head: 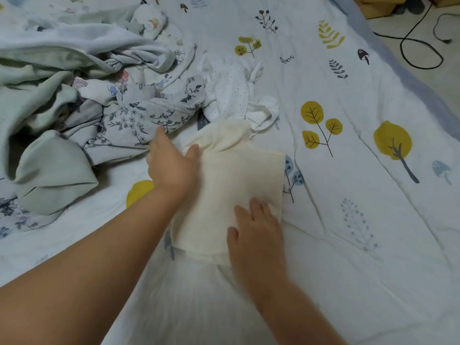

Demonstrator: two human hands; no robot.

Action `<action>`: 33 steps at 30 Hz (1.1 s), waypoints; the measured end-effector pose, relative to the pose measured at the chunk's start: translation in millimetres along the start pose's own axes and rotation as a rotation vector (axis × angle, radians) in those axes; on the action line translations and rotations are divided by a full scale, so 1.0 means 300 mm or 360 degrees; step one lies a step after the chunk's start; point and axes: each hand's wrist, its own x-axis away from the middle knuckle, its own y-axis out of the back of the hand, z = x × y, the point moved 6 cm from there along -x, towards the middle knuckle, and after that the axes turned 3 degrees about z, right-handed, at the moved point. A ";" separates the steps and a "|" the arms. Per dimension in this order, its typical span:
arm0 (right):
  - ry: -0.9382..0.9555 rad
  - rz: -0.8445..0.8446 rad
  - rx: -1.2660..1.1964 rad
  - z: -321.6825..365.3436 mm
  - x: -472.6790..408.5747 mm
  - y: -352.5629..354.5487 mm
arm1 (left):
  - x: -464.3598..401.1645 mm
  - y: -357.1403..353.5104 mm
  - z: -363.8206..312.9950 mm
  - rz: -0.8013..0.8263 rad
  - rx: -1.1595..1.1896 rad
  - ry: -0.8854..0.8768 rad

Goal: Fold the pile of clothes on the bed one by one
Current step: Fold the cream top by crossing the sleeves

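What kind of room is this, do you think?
Most likely a bedroom at home: a printed bedspread covers the surface, unfolded clothes lie heaped on it, and a black cable trails across the floor beside it.

Middle of the frame, the folded garment (231,185) lies flat on the bed (348,220). The left hand (171,163) sits at its left edge, the right hand (256,235) on its lower right corner. Just above it, touching its upper end, a dotted garment (234,95) lies crumpled. To the left of that, filling the upper left and left of the frame, the pile of clothes (74,100) is heaped on the bed, its near edge just beside the left hand. Far upper right, past the edge of the bed, a cable (420,46) loops on the floor (448,78).
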 end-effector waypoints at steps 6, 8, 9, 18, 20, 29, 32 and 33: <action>-0.0100 -0.0018 -0.0060 -0.035 -0.064 0.015 | 0.159 -0.133 -0.069 0.0208 -0.0800 -0.1079; -0.0131 0.0188 0.0117 -0.081 -0.084 -0.038 | 0.147 -0.198 0.039 0.0564 -0.1075 -0.0903; -0.0141 0.0252 0.0175 -0.101 -0.091 -0.061 | 0.131 -0.213 0.093 0.0668 -0.1105 -0.0756; -0.0166 0.0299 0.0004 -0.148 -0.117 -0.075 | 0.102 -0.137 0.090 0.0494 -0.0707 -0.0542; -0.0324 0.0028 -0.0421 -0.174 -0.114 -0.009 | 0.098 -0.063 0.103 0.0224 -0.0439 -0.0177; -0.0789 0.0324 -0.1432 -0.192 -0.137 0.002 | 0.133 -0.077 0.155 0.0790 0.0395 0.0423; -0.0719 0.0417 -0.1471 -0.155 -0.133 -0.001 | 0.166 -0.080 0.147 0.0944 0.0664 0.0493; -0.0705 0.0431 -0.1484 -0.146 -0.129 -0.003 | 0.174 -0.077 0.148 0.0983 0.0759 0.0531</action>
